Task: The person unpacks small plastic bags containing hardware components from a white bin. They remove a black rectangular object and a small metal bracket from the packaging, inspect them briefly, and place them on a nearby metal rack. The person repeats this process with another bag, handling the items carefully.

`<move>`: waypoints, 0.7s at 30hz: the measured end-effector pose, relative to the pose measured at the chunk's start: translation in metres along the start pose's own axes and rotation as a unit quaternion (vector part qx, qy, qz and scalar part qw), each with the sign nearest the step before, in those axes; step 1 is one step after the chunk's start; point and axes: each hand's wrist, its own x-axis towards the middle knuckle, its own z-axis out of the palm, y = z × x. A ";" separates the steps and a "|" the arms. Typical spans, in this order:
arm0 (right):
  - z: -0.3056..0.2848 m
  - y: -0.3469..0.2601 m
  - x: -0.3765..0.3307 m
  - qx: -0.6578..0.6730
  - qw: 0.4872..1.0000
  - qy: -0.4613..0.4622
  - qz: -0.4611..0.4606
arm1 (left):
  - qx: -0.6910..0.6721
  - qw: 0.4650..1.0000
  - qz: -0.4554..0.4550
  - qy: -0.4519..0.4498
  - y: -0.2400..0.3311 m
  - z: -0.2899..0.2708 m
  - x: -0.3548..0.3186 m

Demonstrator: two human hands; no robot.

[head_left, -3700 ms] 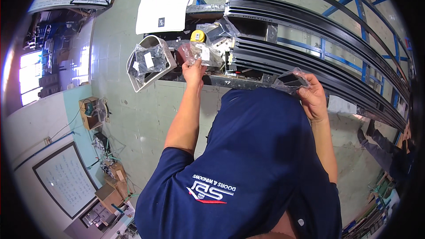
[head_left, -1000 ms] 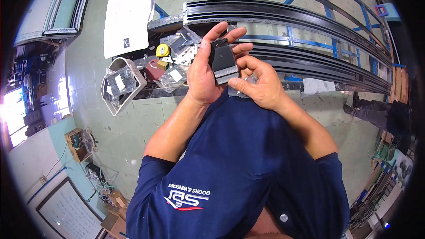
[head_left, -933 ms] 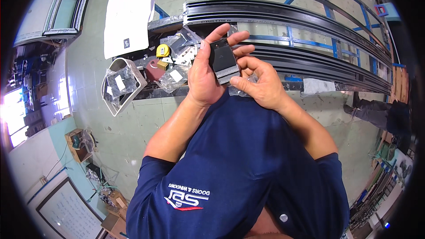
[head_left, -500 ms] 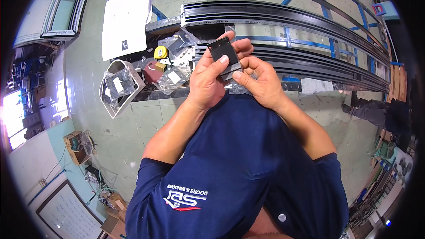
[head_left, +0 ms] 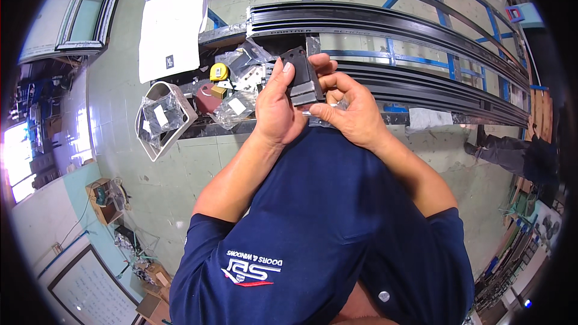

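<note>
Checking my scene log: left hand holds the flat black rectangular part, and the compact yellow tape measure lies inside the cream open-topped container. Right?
Wrong on one point: the head view shows the compact yellow tape measure outside the cream open-topped container, to its right. The left hand does hold the flat black rectangular part.

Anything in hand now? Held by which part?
Left hand holds a black flat part by its left edge. Right hand, at its lower end, seems to hold clear plastic; grip point hidden.
</note>
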 end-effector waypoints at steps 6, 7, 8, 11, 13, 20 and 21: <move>0.000 0.001 -0.001 -0.112 0.991 0.035 -0.063 | -0.048 0.999 0.023 0.012 -0.003 -0.004 -0.002; 0.000 0.003 -0.001 -0.126 0.987 0.047 -0.083 | -0.046 0.998 0.029 0.027 -0.004 -0.005 -0.001; 0.001 0.001 -0.001 -0.120 0.988 0.056 -0.075 | -0.045 0.997 0.036 0.043 -0.005 -0.005 -0.001; 0.003 -0.005 -0.003 -0.102 0.991 0.070 -0.049 | -0.040 0.996 0.047 0.061 -0.004 -0.001 0.000; 0.002 -0.006 -0.004 -0.090 0.993 0.067 -0.030 | -0.035 0.996 0.049 0.064 -0.005 0.000 0.000; 0.001 -0.002 -0.003 -0.159 0.981 0.081 -0.076 | -0.022 0.998 0.034 0.053 -0.007 -0.013 0.000; 0.000 -0.005 -0.004 -0.162 0.982 0.076 -0.054 | -0.029 0.997 0.035 0.056 -0.006 -0.011 0.000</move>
